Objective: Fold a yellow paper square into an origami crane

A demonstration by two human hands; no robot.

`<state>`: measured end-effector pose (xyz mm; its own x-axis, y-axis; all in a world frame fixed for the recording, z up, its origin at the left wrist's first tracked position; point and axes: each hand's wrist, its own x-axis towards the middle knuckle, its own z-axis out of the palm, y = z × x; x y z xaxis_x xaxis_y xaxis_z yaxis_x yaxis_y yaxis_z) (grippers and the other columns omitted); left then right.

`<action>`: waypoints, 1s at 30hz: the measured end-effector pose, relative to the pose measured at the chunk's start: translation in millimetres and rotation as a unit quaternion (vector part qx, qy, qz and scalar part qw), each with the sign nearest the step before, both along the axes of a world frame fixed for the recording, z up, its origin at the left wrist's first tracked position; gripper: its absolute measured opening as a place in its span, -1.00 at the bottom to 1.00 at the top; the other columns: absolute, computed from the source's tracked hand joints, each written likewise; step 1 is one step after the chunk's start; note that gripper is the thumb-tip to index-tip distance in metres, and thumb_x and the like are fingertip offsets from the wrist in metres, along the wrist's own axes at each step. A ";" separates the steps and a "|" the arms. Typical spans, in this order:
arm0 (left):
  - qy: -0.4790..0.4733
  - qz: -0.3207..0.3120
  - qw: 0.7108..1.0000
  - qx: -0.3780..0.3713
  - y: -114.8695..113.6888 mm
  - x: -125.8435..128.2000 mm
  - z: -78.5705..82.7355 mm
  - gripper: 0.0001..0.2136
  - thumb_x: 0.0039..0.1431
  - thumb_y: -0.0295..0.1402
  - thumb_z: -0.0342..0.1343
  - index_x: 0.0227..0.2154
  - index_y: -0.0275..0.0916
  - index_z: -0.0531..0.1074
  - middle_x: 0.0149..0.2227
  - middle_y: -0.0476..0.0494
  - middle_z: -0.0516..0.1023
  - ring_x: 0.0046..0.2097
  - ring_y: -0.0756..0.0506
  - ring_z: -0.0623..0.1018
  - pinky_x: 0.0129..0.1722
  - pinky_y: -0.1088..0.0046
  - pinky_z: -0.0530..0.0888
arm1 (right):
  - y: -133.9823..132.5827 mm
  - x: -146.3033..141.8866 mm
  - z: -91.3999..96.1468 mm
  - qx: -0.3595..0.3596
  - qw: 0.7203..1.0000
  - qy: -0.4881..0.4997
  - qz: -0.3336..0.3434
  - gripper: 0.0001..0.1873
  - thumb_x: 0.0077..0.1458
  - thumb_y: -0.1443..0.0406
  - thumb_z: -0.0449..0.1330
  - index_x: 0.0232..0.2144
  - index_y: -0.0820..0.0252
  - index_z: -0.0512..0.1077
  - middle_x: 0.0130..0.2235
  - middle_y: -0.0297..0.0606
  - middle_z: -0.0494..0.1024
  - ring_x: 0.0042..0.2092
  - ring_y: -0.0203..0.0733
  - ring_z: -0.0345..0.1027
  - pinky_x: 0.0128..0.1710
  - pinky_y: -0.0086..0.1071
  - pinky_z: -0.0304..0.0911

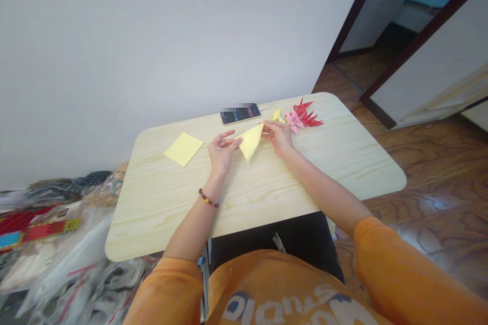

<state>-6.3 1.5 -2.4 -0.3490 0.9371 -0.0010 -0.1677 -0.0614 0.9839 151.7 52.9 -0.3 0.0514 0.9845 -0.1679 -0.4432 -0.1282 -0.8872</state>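
A yellow sheet of origami paper (250,142), folded into a triangle, is held up over the table between both hands. My left hand (222,150) pinches its left corner between thumb and fingers, the other fingers curled loosely. At the upper right corner, my right hand (279,136) grips the paper with thumb and fingertips; some of those fingers are hidden behind it. One tip of the triangle points down toward me. Left of my left hand, flat yellow square paper (183,149) lies on the tabletop.
The pale wooden table (160,218) stands against a white wall. A phone (240,113) lies at its back edge. Right of it are a yellow folded paper flower (277,116), a pink one (295,121) and red ones (303,107). Bagged goods (76,249) crowd the floor at left.
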 end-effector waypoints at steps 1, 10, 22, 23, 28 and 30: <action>-0.001 0.002 1.000 -0.001 0.1 -0.9 -0.1 -0.56 -0.33 -0.32 0.40 -0.28 -0.32 0.51 -0.56 -0.02 0.53 -0.49 0.03 0.51 -0.35 0.47 0.47 | 0.4 1.2 1.0 0.004 1.000 -0.002 -0.010 -0.81 -0.23 0.22 0.32 -0.58 0.19 0.41 -0.51 -0.32 0.52 -0.39 -0.27 0.42 -0.32 -0.37 0.38; -0.030 0.039 0.999 0.004 2.0 1.6 -6.3 -0.56 -0.33 -0.30 0.39 -0.29 -0.30 0.46 -0.53 -0.03 0.54 -0.47 0.01 0.53 -0.32 0.43 0.48 | -9.0 -9.5 -1.6 -0.014 0.994 -0.046 0.102 -0.65 -0.30 0.07 0.36 -0.54 0.19 0.42 -0.48 -0.29 0.54 -0.39 -0.21 0.43 -0.36 -0.34 0.39; -0.032 -0.108 0.991 -0.067 0.8 0.0 -5.4 -0.66 -0.31 -0.31 0.37 -0.38 -0.33 0.53 -0.43 -0.15 0.58 -0.41 -0.01 0.53 -0.33 0.47 0.42 | -11.8 -9.7 -4.9 0.082 0.974 -0.161 0.136 -0.74 -0.21 0.11 0.24 -0.68 0.16 0.37 -0.64 -0.40 0.34 -0.55 -0.34 0.18 -0.53 -0.43 0.10; -0.034 -0.108 0.991 -0.070 0.3 0.6 -4.9 -0.65 -0.32 -0.30 0.37 -0.39 -0.33 0.53 -0.42 -0.17 0.59 -0.41 -0.03 0.53 -0.33 0.46 0.43 | -13.5 -10.8 -4.6 0.090 0.969 -0.170 0.156 -0.73 -0.20 0.12 0.24 -0.69 0.17 0.37 -0.65 -0.41 0.32 -0.56 -0.34 0.16 -0.54 -0.43 0.08; -0.046 -0.059 0.996 -0.056 -1.6 3.3 -1.8 -0.57 -0.42 -0.30 0.42 -0.37 -0.33 0.51 -0.51 -0.11 0.57 -0.47 -0.04 0.53 -0.40 0.45 0.42 | -20.2 -16.1 -6.1 0.110 0.958 -0.177 0.195 -0.71 -0.17 0.10 0.22 -0.68 0.17 0.33 -0.65 -0.42 0.32 -0.58 -0.36 0.14 -0.58 -0.45 0.05; -0.058 -0.027 0.997 -0.045 -0.8 2.4 -1.5 -0.57 -0.43 -0.32 0.42 -0.38 -0.33 0.49 -0.56 -0.06 0.54 -0.50 -0.02 0.52 -0.42 0.46 0.42 | -21.8 -17.8 -7.9 0.105 0.957 -0.174 0.206 -0.70 -0.16 0.11 0.23 -0.67 0.17 0.31 -0.66 -0.43 0.32 -0.60 -0.38 0.15 -0.60 -0.47 0.06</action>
